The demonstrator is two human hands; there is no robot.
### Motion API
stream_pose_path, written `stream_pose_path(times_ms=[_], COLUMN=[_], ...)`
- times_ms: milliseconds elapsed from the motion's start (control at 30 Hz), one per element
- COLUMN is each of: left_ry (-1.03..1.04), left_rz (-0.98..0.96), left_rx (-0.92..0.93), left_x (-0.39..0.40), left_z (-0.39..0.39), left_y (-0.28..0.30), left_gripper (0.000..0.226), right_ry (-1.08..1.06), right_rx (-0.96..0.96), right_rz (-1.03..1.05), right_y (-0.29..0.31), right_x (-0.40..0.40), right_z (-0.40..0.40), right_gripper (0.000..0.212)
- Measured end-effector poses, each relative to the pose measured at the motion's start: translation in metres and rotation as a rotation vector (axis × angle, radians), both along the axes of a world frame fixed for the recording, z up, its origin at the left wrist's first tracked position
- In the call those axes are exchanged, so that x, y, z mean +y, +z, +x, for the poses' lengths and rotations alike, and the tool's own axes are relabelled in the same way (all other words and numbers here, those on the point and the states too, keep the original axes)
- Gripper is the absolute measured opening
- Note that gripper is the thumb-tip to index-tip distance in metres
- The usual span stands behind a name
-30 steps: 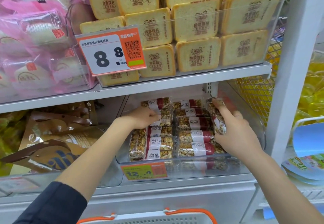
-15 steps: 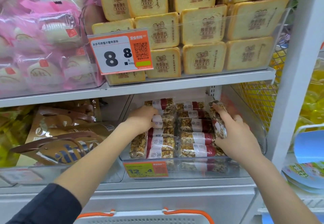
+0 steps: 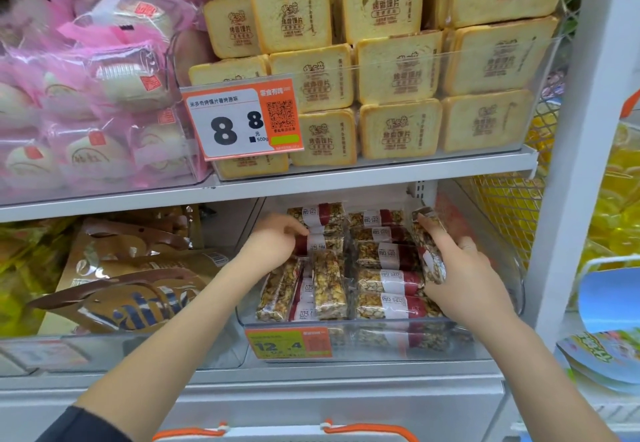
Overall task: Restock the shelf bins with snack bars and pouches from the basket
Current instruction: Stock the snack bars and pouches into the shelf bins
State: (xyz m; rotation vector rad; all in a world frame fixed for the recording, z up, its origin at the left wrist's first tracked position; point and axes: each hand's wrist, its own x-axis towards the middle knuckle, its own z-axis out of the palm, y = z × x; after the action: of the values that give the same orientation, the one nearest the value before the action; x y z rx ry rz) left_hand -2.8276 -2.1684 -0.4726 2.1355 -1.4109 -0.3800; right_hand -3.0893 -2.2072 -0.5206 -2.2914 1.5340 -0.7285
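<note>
- Nearest us, at six o'clock, we see only the rim of the white plastic basket with orange handles (image 3: 287, 434); what it holds is out of view.
- Above it stands the clear plastic shelf bin (image 3: 346, 325) with its orange price tag (image 3: 289, 343), and in it lie rows of clear-wrapped nut-and-grain snack bars with red and white label bands (image 3: 389, 305).
- Our right hand (image 3: 464, 279), at three o'clock in the bin, curls its fingers and thumb around one upright snack bar (image 3: 429, 251) — forefinger laid along its face — against the right-hand column of bars.
- Our left hand (image 3: 273, 244), at nine o'clock, reaches to the back-left bars (image 3: 322, 244); its fingertips touch them, but whether they pinch a wrapper or merely press we cannot tell.
- We judge the step in hand to be seating the held bar while steadying the left stack.
- The next move calls for tipping that bar down or sliding it into the gap by the bin's right wall — gently, since the front-left bars (image 3: 304, 291) lie askew and could shift.
- Farther off, at twelve o'clock, the upper shelf carries yellow square toast-slice packets (image 3: 398, 67) behind a large orange-and-white price card (image 3: 242, 123).
</note>
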Motion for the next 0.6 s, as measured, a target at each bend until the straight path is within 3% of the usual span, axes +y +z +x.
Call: stream_pose_path(times_ms=[100,200,500,600], left_ry=[-0.044,-0.158,-0.248,-0.214], left_rz=[0.315,0.457,0.579,0.57], left_rx=[-0.251,-0.338,-0.359,-0.33], left_x=[-0.013,-0.021,-0.033,-0.028], left_z=[-0.004,0.004,0.005,0.007], left_y=[-0.011,-0.024,-0.015,-0.014], left_gripper=[0.047,0.063,0.064,0.048], right_ry=[0.0,0.01,0.015,0.012], right_rx=[0.017,0.015,0.046,0.055], right_rz=[-0.002,-0.003,-0.018,-0.01], right_y=[0.0,-0.001,-0.003,-0.002], right_x=[0.0,0.0,-0.001,-0.002], right_z=[0.0,-0.001,0.0,-0.001], right_gripper=[0.091,0.09,0.092,0.093])
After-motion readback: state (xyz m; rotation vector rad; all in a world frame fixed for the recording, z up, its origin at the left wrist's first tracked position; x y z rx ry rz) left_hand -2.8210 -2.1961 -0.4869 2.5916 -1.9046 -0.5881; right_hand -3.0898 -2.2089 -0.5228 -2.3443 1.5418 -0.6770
